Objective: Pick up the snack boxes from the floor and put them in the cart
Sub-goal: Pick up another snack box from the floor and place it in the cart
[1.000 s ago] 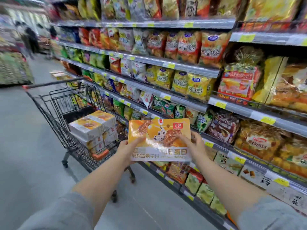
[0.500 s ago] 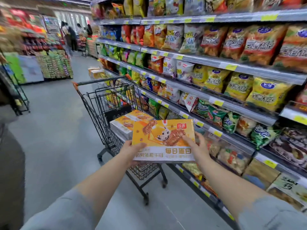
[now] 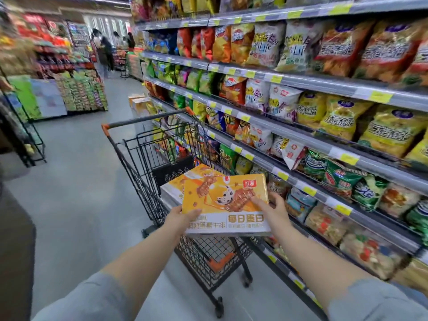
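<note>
I hold an orange and white snack box flat in front of me, over the near end of the black wire cart. My left hand grips its lower left corner and my right hand grips its right side. Other snack boxes of the same kind are stacked in the cart basket, partly hidden behind the held box. More boxes lie on the floor farther down the aisle, past the cart handle.
Shelves packed with snack bags run along the right, close beside the cart. A display stand and a black wire rack are on the left. People stand at the far end of the grey aisle floor.
My view has swung left along the aisle and closer to the cart. The box, still in both hands, now hangs over the cart's near end above the stacked boxes.
</note>
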Demonstrator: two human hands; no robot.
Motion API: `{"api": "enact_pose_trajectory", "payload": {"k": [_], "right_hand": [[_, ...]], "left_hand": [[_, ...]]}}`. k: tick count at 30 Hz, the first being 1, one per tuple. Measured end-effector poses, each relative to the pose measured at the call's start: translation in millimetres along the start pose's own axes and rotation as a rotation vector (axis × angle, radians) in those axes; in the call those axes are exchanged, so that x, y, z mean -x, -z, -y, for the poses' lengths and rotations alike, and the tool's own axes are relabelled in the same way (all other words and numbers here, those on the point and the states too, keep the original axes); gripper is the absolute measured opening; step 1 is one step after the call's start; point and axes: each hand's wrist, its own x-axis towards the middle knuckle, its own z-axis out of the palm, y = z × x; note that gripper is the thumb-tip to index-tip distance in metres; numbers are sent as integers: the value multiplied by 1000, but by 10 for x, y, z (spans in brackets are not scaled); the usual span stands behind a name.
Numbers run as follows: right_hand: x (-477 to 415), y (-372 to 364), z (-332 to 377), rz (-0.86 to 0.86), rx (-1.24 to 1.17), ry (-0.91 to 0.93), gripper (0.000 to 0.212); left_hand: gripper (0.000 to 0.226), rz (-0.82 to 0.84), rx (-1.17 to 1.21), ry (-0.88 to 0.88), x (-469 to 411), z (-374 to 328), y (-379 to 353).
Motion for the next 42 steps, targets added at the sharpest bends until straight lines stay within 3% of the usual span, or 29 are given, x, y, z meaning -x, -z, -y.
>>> {"api": "enact_pose_trajectory", "payload": {"k": [2, 5, 10, 16, 20, 21, 24, 25, 28, 31, 35, 42], "right_hand": [[-245, -123, 42, 7, -16, -41, 89], [-607, -295, 101, 11, -11, -61, 79], [-1072, -562, 168, 14, 11, -98, 80], [-1574, -875, 84, -59, 92, -173, 83], [-2016, -1136, 16, -69, 51, -254, 78], [-2125, -1210, 3, -76, 43, -286, 75], [-2436, -1402, -38, -125, -21, -345, 72], [-2549, -1475, -30, -145, -40, -378, 71], [-2844, -1645, -22, -201, -84, -437, 76], [-3070, -1815, -11, -259, -119, -484, 82], [-3343, -1948, -19, -253, -146, -510, 102], [-3455, -1968, -56, -153, -117, -565, 50]], "left_hand": [[68, -11, -47, 20, -165, -184, 27], [67, -27, -90, 20, -545, -398, 63], [61, -26, -164, 78, -1054, -655, 129], [76, 28, -216, 89, -2095, -726, 232], [102, 59, -239, 119, -2879, -743, 272], [95, 88, -265, 135, -2934, -853, 263], [44, 125, -351, 120, -3062, -1175, 247], [36, 153, -362, 126, -3213, -1235, 236], [40, 215, -360, 136, -3650, -1351, 202], [17, 211, -400, 121, -4025, -1462, 128], [46, 205, -530, 104, -4450, -1530, 36], [60, 231, -627, 197, -4921, -1566, -32]]}}
